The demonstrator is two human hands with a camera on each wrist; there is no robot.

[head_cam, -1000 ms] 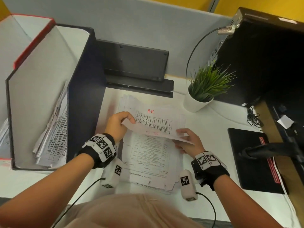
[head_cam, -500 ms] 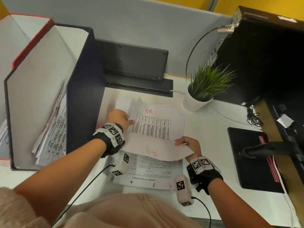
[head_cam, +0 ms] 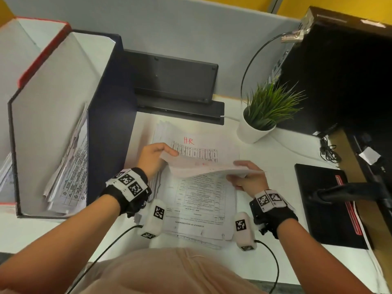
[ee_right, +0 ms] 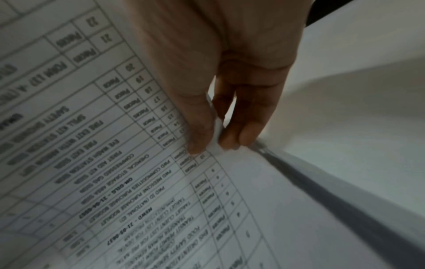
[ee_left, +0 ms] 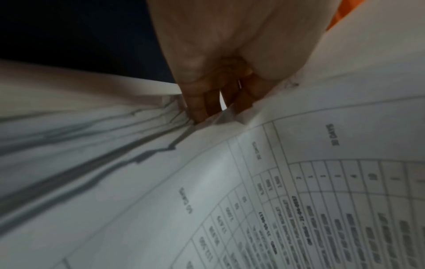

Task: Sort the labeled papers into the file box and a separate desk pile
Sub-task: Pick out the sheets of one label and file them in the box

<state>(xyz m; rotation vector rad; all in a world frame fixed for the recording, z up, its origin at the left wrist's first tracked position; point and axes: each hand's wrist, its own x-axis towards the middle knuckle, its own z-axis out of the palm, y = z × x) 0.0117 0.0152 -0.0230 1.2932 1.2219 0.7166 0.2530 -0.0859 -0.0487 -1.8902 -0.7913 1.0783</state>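
Note:
A printed sheet (head_cam: 203, 167) hangs lifted over the near stack of papers (head_cam: 201, 211) in the middle of the desk. My left hand (head_cam: 167, 152) pinches its left corner, and in the left wrist view the fingers (ee_left: 200, 109) curl under the paper. My right hand (head_cam: 241, 174) pinches its right edge between thumb and fingers (ee_right: 232, 138). Beyond the sheet lies a separate pile (head_cam: 197, 145) whose top page is marked "HR" in red. At the left stands the navy file box (head_cam: 110, 124) with several papers (head_cam: 70, 179) leaning inside.
A red-edged white file box (head_cam: 38, 56) stands left of the navy one. A black keyboard (head_cam: 171, 79) leans on the partition behind the piles. A potted plant (head_cam: 265, 115) is at the back right, and a black pad (head_cam: 326, 204) with a monitor stand lies right.
Half a second ago my left hand was at the far pile's left edge and the sheet sagged from my right hand. Now both hands hold the sheet, raised higher.

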